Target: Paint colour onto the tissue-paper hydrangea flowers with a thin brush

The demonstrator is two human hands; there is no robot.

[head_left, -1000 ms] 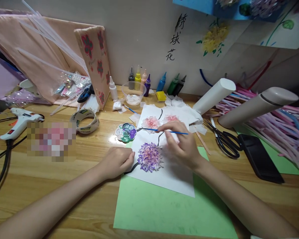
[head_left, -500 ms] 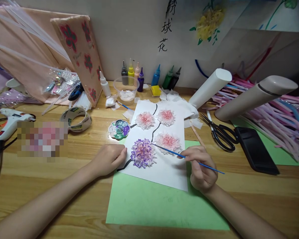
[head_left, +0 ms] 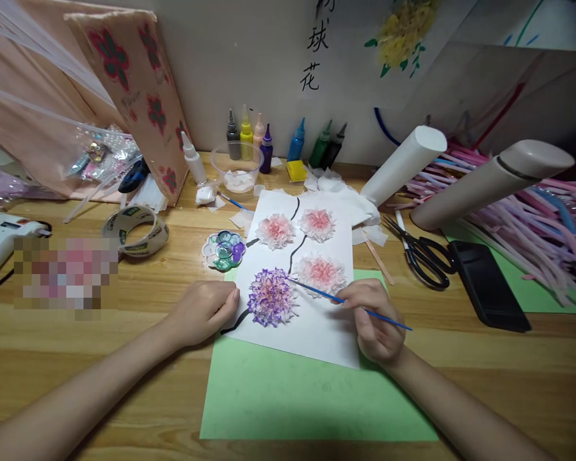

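1. Nearest me, the green sheet (head_left: 312, 406) lies under the white sheet (head_left: 317, 339); a careless forearm could drag both askew.
2. My right hand (head_left: 374, 317) pinches the blue brush (head_left: 317, 289) partway along its handle. The tip is at the right edge of the purple-tipped flower (head_left: 271, 298), on the white sheet; I can't tell if they touch. Pressing hard could flatten petals.
3. My left hand (head_left: 206, 310), curled into a loose fist at the sheet's left edge, could crush that flower by sliding inward.
4. The pink flower (head_left: 320, 274) sits just beside the brush; a slip could streak it.
5. Farther off, the palette (head_left: 223, 250) could smear my knuckles if I reach carelessly.
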